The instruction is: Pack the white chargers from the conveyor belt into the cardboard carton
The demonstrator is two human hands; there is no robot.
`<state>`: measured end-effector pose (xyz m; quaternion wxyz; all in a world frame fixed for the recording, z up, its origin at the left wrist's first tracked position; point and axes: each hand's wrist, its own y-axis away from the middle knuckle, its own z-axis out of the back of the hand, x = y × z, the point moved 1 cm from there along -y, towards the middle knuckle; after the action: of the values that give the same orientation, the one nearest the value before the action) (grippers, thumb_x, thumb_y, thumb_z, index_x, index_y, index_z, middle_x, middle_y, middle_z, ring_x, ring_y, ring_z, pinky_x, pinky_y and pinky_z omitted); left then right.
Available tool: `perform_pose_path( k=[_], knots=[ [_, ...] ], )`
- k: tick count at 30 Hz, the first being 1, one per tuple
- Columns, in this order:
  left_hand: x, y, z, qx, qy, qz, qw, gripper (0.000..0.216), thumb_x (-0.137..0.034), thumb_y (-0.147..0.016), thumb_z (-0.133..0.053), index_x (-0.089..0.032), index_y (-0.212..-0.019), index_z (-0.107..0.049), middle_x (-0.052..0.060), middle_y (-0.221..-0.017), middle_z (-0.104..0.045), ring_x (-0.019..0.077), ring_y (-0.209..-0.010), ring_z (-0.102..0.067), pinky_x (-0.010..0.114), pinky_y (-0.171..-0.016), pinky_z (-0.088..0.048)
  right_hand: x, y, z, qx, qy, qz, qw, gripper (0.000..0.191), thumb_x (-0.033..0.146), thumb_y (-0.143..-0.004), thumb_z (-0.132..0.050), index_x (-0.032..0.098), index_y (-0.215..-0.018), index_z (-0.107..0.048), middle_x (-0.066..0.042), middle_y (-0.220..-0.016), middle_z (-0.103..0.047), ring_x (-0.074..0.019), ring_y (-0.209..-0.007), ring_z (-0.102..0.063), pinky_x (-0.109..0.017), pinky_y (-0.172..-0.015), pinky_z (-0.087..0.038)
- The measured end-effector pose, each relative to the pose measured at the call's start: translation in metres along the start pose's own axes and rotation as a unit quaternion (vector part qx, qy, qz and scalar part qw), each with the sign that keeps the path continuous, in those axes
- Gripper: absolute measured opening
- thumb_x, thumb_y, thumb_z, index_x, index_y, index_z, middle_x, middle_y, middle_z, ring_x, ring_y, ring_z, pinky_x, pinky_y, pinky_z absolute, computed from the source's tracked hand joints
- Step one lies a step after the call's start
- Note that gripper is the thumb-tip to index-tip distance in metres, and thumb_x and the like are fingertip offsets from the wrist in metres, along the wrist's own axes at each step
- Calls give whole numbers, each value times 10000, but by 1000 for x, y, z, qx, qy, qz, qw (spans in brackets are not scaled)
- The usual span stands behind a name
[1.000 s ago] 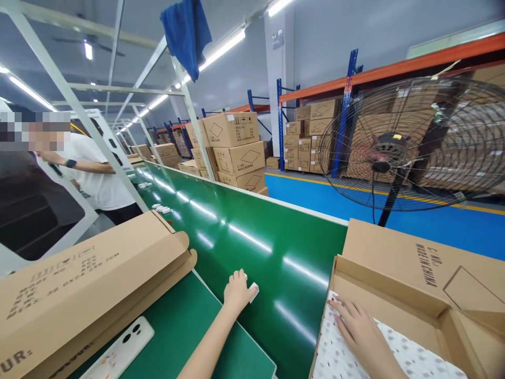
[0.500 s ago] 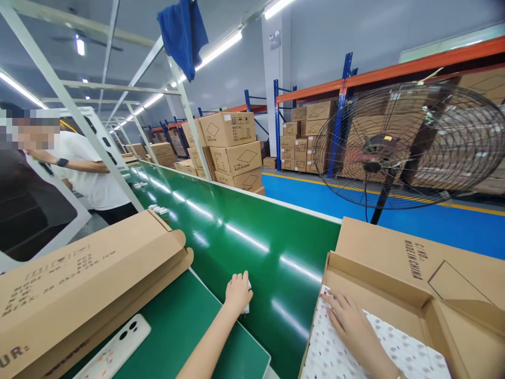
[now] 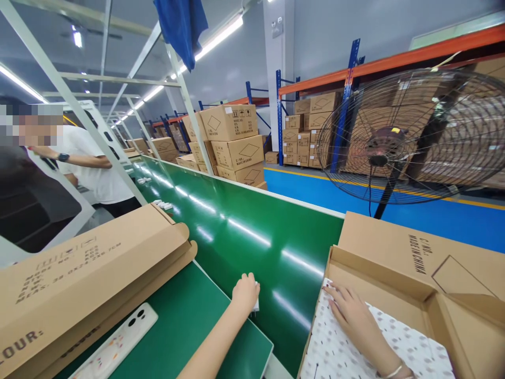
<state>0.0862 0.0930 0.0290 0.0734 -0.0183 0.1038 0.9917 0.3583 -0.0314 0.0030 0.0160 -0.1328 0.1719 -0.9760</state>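
My left hand [image 3: 245, 293] is over the green conveyor belt [image 3: 221, 237], close to its near edge. Its fingers are closed round a small white piece [image 3: 256, 305], mostly hidden by the hand. An open cardboard carton [image 3: 374, 279] lies on the right. It holds rows of small white pieces [image 3: 410, 342] with dark marks, packed side by side. On their left edge rests my right hand [image 3: 353, 316], fingers outstretched and slightly apart, the tips touching a white piece near the carton's corner.
A folded carton [image 3: 90, 273] and a phone [image 3: 118, 342] lie on the green side table [image 3: 189, 326] at left. More white pieces [image 3: 162, 205] sit farther up the belt. Behind the carton stands a large fan [image 3: 386, 142]. Another person [image 3: 90, 168] works at far left.
The view has tilted slightly down. My left hand, still closed on the white piece, appears a little farther right. My right hand stays on the packed pieces.
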Motion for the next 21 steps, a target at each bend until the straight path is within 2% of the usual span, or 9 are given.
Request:
perform_pose_path(
  k=[3, 6, 9, 11, 13, 15, 16, 19, 21],
  knots=[
    [-10, 12, -14, 22, 3, 13, 1000, 345, -348, -791, -542, -87, -1017, -534, 159, -928, -609, 291, -932, -588, 357, -744, -453, 0, 0, 0, 10, -4, 0, 1000, 334, 362, -876, -373, 274, -1139, -559, -54, -1148, -585, -216, -1025, -527, -385, -840, -450],
    [-16, 16, -20, 33, 16, 9, 999, 392, -236, -751, -577, -84, -1104, -498, 170, -982, -611, 292, -953, -584, 367, -762, -449, 0, 1, -1, 18, -5, 0, 1000, 346, 359, -877, -364, 267, -1149, -557, -61, -1159, -586, -230, -1035, -526, -409, -846, -442],
    [-19, 20, -13, 39, 40, -18, 998, 532, -167, -735, -563, -98, -1236, -401, 161, -1099, -577, 269, -1016, -556, 349, -812, -436, 2, 1, 3, -13, 6, -5, 1000, 303, 355, -866, -382, 312, -1071, -601, -35, -1201, -574, -282, -1113, -483, -550, -930, -333],
    [-23, 29, -1, 44, 127, -62, 989, 594, -176, -707, -590, -139, -1259, -375, 110, -1137, -569, 223, -1027, -547, 290, -829, -431, 5, 0, 12, -36, -29, -12, 999, 281, 365, -859, -395, 330, -1022, -620, -24, -1249, -540, -297, -1171, -433, -598, -968, -249],
    [-29, 48, 17, 59, 291, -132, 946, 529, -183, -676, -607, -182, -1179, -442, 45, -1076, -598, 172, -957, -565, 232, -784, -442, 14, -3, 23, -28, -138, -40, 989, 298, 401, -862, -383, 317, -1035, -612, -40, -1273, -513, -273, -1197, -409, -539, -993, -268],
    [-37, 73, 36, 81, 423, -211, 878, 381, -207, -662, -618, -196, -1029, -517, -1, -941, -628, 150, -849, -579, 219, -715, -457, 28, -6, 35, 28, -302, -93, 949, 345, 451, -867, -358, 285, -1042, -605, -61, -1236, -533, -242, -1174, -437, -453, -991, -323],
    [-40, 85, 44, 67, 453, -237, 857, 363, -218, -637, -647, -195, -982, -535, -3, -926, -630, 152, -846, -579, 225, -724, -458, 37, -6, 39, 74, -391, -116, 910, 373, 476, -868, -342, 270, -1036, -605, -66, -1201, -555, -232, -1140, -472, -425, -976, -353],
    [-49, 112, 59, 8, 479, -369, 796, 391, -277, -637, -677, -206, -1002, -557, 22, -1019, -633, 176, -948, -581, 335, -963, -370, 72, 2, 48, 212, -599, -132, 761, 444, 511, -877, -288, 243, -1055, -595, -60, -1073, -625, -214, -995, -574, -396, -875, -448],
    [-52, 119, 59, -38, 445, -457, 770, 365, -330, -687, -632, -225, -1031, -567, 29, -1058, -636, 194, -1030, -561, 419, -1073, -211, 91, 9, 52, 239, -658, -121, 704, 456, 517, -880, -268, 257, -1077, -587, -44, -987, -656, -209, -907, -609, -382, -785, -493]
  ],
)
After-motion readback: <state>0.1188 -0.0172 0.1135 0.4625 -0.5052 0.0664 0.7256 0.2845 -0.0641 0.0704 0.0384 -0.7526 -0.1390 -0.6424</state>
